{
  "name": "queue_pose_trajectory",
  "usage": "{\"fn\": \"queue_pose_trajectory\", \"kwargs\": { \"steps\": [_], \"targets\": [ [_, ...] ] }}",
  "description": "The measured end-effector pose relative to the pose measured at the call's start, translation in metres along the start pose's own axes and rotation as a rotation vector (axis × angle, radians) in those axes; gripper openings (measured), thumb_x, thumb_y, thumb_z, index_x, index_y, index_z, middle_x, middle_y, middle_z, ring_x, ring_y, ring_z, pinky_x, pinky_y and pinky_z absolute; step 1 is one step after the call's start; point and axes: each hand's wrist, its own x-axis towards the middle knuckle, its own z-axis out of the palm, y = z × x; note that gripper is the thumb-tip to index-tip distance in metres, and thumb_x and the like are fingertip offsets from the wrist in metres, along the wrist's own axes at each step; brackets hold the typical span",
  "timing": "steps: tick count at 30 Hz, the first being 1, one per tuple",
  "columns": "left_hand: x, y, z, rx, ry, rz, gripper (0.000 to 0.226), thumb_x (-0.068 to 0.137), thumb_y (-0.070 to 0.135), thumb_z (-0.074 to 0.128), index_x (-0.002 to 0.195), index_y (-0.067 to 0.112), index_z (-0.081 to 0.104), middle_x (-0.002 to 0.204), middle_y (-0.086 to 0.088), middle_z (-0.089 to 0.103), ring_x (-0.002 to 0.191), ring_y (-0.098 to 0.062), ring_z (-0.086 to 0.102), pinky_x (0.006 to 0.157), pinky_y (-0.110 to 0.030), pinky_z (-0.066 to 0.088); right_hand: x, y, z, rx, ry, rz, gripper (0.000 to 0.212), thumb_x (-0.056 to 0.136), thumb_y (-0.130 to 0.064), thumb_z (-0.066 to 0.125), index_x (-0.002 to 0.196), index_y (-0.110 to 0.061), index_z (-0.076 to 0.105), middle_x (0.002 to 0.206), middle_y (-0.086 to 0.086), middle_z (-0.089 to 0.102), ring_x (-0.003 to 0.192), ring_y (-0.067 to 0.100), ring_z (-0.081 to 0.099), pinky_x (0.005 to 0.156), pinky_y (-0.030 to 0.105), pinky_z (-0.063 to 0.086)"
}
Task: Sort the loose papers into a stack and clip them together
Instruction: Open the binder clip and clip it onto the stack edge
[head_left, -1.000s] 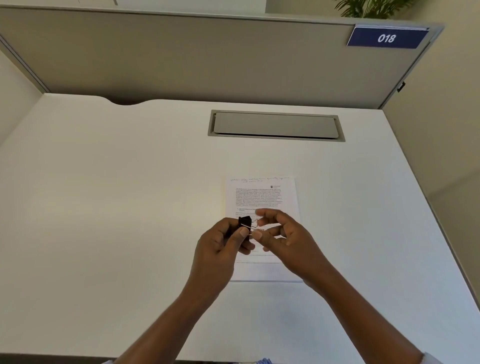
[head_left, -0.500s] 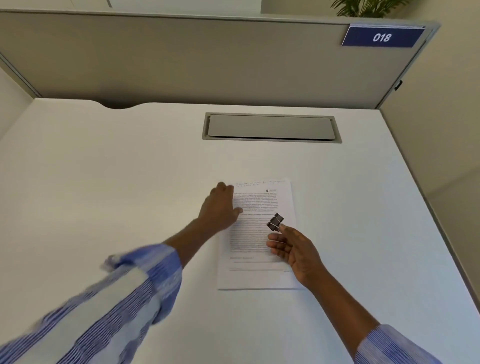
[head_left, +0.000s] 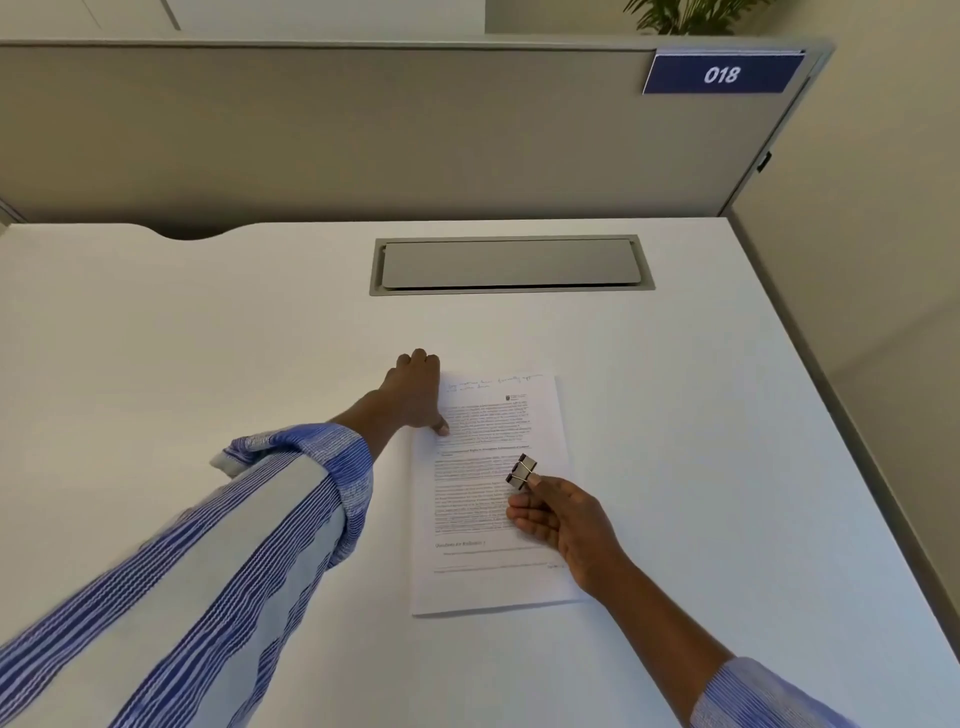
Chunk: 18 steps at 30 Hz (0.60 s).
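A stack of printed white papers (head_left: 493, 519) lies flat on the white desk (head_left: 208, 338), squared up, with handwriting along its top edge. My left hand (head_left: 415, 395) rests on the stack's top-left corner, fingers curled over the edge and thumb pressing on the page. My right hand (head_left: 561, 514) hovers over the right half of the stack. It pinches a small black binder clip (head_left: 521, 472) by its wire handles between thumb and forefinger. The clip's jaws point up and away, not touching the paper.
A grey cable-access flap (head_left: 511, 264) is set into the desk behind the papers. A beige partition (head_left: 363, 130) with a blue "018" sign (head_left: 722, 74) closes the back. The desk's right edge (head_left: 852, 441) drops off beside a wall.
One second ago both hands held the clip together above the papers. My left hand has since reached forward onto the stack's top-left corner, while my right hand keeps the clip.
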Motion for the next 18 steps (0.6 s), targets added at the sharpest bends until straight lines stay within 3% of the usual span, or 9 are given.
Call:
{"fn": "queue_pose_trajectory", "kwargs": {
  "steps": [6,10,14,16,18],
  "targets": [
    [0.006,-0.003,-0.001,0.000,-0.076,-0.034,0.110,0.059,0.056,0.090,0.142,0.008,0.038,0.142,-0.014,0.042,0.133,-0.033,0.039,0.109,-0.046,0.038,0.002,0.002,-0.001,-0.016,0.006,-0.007,0.033,0.094,-0.025,0.068,0.111,0.003,0.068,0.102,0.025,0.075,0.091,0.033,0.075,0.095,0.047,0.057],
    [0.007,-0.004,-0.003,-0.026,-0.092,-0.028,0.094,0.069,0.051,0.086,0.140,0.010,0.040,0.138,-0.011,0.043,0.127,-0.033,0.046,0.104,-0.047,0.045,0.003,0.002,-0.002,-0.015,0.006,-0.010,0.033,0.094,-0.026,0.068,0.111,0.003,0.069,0.102,0.026,0.075,0.091,0.034,0.075,0.095,0.047,0.057],
    [0.005,-0.007,-0.011,-0.147,-0.032,-0.029,0.031,0.092,0.021,0.063,0.121,0.016,0.056,0.120,-0.010,0.065,0.087,-0.027,0.067,0.072,-0.036,0.056,0.003,0.002,-0.003,-0.011,-0.001,-0.012,0.034,0.094,-0.026,0.068,0.111,0.003,0.069,0.103,0.026,0.074,0.092,0.034,0.074,0.093,0.045,0.059],
    [0.002,-0.005,-0.014,-0.201,-0.022,-0.061,0.034,0.093,0.007,0.053,0.124,0.020,0.061,0.118,-0.009,0.067,0.064,-0.023,0.068,0.053,-0.028,0.053,0.003,0.002,-0.003,-0.008,-0.004,-0.011,0.034,0.094,-0.026,0.068,0.111,0.003,0.069,0.103,0.026,0.075,0.091,0.033,0.074,0.089,0.043,0.059],
    [0.000,-0.003,-0.014,-0.221,-0.022,-0.058,0.047,0.093,-0.001,0.050,0.132,0.021,0.061,0.127,-0.010,0.064,0.060,-0.022,0.066,0.048,-0.025,0.051,0.003,0.003,-0.003,-0.003,-0.005,-0.012,0.035,0.094,-0.027,0.068,0.111,0.003,0.069,0.103,0.026,0.075,0.091,0.033,0.074,0.087,0.041,0.060]
  ]
}}
